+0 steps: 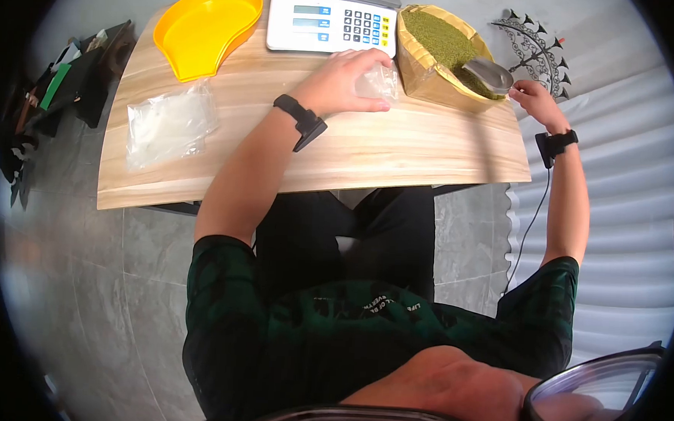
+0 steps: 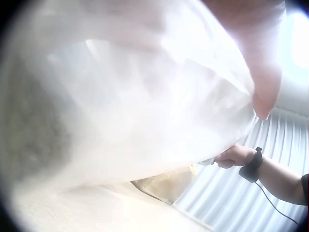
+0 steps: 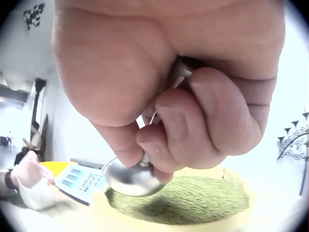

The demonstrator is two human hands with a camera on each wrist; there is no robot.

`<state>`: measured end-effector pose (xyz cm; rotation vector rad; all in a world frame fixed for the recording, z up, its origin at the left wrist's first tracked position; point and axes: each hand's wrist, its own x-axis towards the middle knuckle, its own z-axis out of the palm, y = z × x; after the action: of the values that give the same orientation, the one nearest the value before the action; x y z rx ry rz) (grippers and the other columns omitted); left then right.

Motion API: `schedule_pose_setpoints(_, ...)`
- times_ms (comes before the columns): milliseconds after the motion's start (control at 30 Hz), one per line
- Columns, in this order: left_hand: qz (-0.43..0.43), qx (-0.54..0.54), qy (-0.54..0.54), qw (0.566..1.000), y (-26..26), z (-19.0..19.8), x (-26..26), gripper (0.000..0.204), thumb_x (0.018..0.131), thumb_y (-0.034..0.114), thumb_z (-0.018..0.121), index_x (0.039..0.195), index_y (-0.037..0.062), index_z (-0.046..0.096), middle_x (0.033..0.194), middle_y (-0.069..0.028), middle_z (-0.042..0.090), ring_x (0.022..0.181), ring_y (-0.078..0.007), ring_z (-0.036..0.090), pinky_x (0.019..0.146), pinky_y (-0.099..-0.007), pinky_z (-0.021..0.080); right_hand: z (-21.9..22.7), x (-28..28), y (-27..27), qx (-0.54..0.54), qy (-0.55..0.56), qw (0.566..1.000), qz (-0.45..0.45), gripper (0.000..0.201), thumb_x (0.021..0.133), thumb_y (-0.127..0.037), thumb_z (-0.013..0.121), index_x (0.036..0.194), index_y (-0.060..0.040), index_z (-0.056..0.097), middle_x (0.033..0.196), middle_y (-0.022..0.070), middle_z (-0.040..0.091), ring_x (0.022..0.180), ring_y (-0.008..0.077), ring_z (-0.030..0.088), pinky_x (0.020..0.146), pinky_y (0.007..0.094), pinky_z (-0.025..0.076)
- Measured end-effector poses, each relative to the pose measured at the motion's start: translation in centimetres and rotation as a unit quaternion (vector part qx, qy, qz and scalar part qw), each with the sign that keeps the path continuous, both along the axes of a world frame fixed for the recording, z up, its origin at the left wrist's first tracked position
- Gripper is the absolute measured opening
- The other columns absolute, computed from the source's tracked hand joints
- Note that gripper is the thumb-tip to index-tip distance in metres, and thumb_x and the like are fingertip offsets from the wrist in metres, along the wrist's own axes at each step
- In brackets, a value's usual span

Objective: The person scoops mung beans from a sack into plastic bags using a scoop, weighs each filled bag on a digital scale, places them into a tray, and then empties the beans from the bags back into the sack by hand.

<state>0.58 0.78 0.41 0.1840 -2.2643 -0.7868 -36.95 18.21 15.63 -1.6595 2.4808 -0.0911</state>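
My left hand holds a clear plastic bag upright on the table, in front of the scale. Close up in the left wrist view, the bag bulges open, and a blurred greenish patch shows through its side. My right hand grips the handle of a metal scoop with curled fingers. That scoop lies over the right side of an open brown paper bag filled with small green grains. In the right wrist view the rounded metal back of the scoop shows above the grains.
A white digital scale stands at the back middle of the wooden table. To its left lies a yellow tray with a narrow spout end. Clear plastic bags lie flat at the left. White curtains hang at the right.
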Motion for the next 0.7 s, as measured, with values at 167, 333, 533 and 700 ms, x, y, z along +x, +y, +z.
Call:
schedule_pose_setpoints(167,-0.001,0.065,-0.055,0.996,0.4,0.8,0.3,0.057,0.072,0.03,0.081,0.116,0.0121,0.05,0.12,-0.0117,0.06,0.118,-0.0327,0.054,0.103,-0.04,0.04,-4.6,-4.6,-1.5,-0.035,-0.02,0.999,-0.015,0.031,0.095,-0.029,0.061,0.101,0.0015,0.067,0.073,0.0023,0.058,0.066,0.0112,0.051,0.059,0.0289,0.041)
schedule_pose_setpoints(333,-0.003,0.067,-0.026,0.997,0.0,0.4,0.3,0.056,0.071,0.027,0.082,0.114,0.0112,0.049,0.118,-0.0106,0.061,0.117,-0.0313,0.054,0.103,-0.0386,0.04,-7.1,-2.1,-5.3,-0.059,-0.029,0.998,0.002,0.041,0.094,-0.033,0.061,0.106,0.0056,0.067,0.091,0.0208,0.069,0.086,0.0286,0.066,0.079,0.037,0.049)
schedule_pose_setpoints(533,-0.012,0.051,-0.004,0.999,-0.5,0.3,0.2,0.058,0.07,0.023,0.082,0.114,0.0091,0.048,0.117,-0.0114,0.061,0.118,-0.0298,0.055,0.103,-0.0384,0.04,-8.8,-1.5,-7.8,-0.077,0.001,0.997,0.012,0.041,0.094,-0.035,0.058,0.109,0.0024,0.068,0.101,0.0237,0.069,0.094,0.0372,0.066,0.085,0.0419,0.049)
schedule_pose_setpoints(700,-0.008,0.047,-0.001,0.999,-0.6,0.2,0.3,0.058,0.07,0.022,0.081,0.115,0.009,0.047,0.118,-0.0119,0.061,0.117,-0.0296,0.055,0.103,-0.0385,0.04,-8.8,-1.6,-6.3,-0.099,-0.021,0.995,-0.025,0.041,0.095,-0.033,0.061,0.103,0.0062,0.067,0.084,0.0168,0.068,0.077,0.0232,0.063,0.073,0.0357,0.048)
